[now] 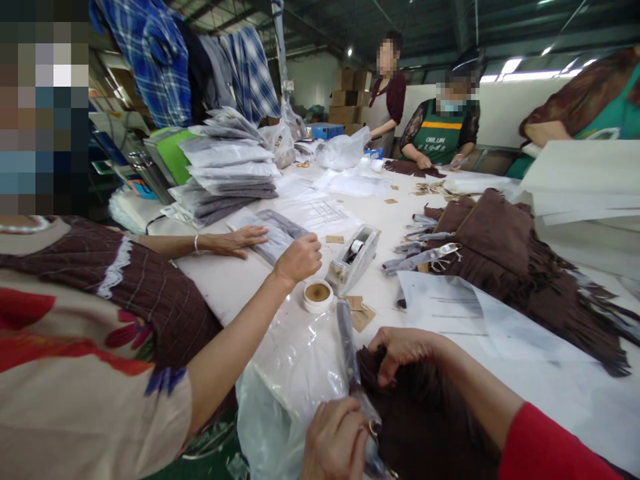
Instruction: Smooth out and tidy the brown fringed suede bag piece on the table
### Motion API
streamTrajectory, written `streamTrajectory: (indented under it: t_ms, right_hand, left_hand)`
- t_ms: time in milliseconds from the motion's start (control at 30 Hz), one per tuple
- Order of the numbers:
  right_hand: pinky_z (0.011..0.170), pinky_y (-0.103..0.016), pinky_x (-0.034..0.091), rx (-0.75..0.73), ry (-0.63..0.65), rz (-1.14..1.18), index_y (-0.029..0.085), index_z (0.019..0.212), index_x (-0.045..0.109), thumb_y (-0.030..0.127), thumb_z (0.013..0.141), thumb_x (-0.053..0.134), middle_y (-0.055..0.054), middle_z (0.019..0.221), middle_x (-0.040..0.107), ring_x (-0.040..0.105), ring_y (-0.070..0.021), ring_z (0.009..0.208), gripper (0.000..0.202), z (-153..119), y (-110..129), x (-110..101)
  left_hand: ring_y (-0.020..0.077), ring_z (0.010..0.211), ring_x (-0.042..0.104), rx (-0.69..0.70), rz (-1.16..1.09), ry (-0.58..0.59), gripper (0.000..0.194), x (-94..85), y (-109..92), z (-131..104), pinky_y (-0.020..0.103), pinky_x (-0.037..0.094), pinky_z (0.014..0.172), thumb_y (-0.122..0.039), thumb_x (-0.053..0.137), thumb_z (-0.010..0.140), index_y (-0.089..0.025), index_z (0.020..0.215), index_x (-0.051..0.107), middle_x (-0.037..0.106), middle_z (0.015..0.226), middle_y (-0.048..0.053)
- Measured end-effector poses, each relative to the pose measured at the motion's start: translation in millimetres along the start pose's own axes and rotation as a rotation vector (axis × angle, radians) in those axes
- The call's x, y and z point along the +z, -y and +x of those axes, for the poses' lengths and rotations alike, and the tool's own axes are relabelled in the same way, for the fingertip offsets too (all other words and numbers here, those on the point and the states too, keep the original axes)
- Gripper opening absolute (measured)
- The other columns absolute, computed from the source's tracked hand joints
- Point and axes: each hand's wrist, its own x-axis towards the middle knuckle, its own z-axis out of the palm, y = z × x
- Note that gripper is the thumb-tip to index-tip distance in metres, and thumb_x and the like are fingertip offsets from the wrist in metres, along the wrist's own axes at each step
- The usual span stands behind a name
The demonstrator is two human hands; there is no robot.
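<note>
My left hand (pixel 334 441) is at the bottom edge, closed on the mouth of a clear plastic bag (pixel 295 373) and the edge of a dark brown garment (pixel 425 420). My right hand (pixel 400 350), in a red sleeve, grips the top of the same garment just right of the bag's opening. The garment lies bunched between my two hands, partly at the bag's mouth. How far it is inside the bag I cannot tell.
A co-worker's hands (pixel 299 259) rest on a flat bagged garment (pixel 280 230) to my left. A tape dispenser (pixel 353 260), a tape roll (pixel 318 295) and card tags (pixel 361 313) lie ahead. Brown fringed garments (pixel 505 253) are piled on the right, stacked bagged garments (pixel 225 173) on the far left. Other people work at the far end.
</note>
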Motion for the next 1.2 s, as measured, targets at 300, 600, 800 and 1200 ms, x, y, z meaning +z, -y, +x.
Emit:
streamTrajectory:
  t_ms: [300,600,800,1200]
  right_hand:
    - [0.064,-0.026,0.036,-0.121,-0.227,-0.111,0.019,0.074,0.071,0.024,0.058,0.055,0.001,0.068,0.060,0.050,-0.0125,0.067,0.023,-69.7,-47.1,24.1]
    - [0.082,-0.035,0.042,-0.136,-0.411,-0.132,0.020,0.075,0.069,0.022,0.062,0.049,-0.002,0.076,0.066,0.058,-0.0183,0.077,0.023,-98.3,-69.2,52.2]
    - [0.074,-0.032,0.046,-0.182,-0.823,-0.024,0.018,0.083,0.064,0.045,0.073,0.050,-0.004,0.080,0.066,0.059,-0.0192,0.078,0.032,-96.8,-64.7,41.7]
    - [0.091,-0.044,0.045,-0.019,-1.027,-0.551,0.020,0.107,0.060,0.016,0.087,0.043,-0.006,0.102,0.062,0.056,-0.0226,0.095,0.027,-54.9,-87.1,53.1]
  left_hand:
    - [0.0135,0.084,0.063,-0.150,-0.175,-0.048,0.018,-6.3,-5.6,29.8,0.024,0.056,0.073,-0.010,0.040,0.084,-0.019,0.091,0.054,0.064,0.089,0.005]
    - [0.0278,0.128,0.042,-0.171,-0.200,0.366,0.046,49.1,-30.4,86.7,0.046,0.044,0.106,-0.015,0.046,0.082,-0.009,0.128,0.043,0.047,0.135,0.017]
    - [0.0308,0.137,0.023,-0.076,-0.110,0.477,0.054,72.8,-52.7,74.8,0.056,0.029,0.113,-0.036,0.040,0.090,-0.009,0.135,0.030,0.032,0.145,0.016]
    - [0.0181,0.113,0.050,-0.288,-0.140,0.603,0.046,12.5,-12.4,92.6,0.035,0.042,0.105,0.000,0.032,0.074,-0.009,0.114,0.051,0.058,0.118,0.012]
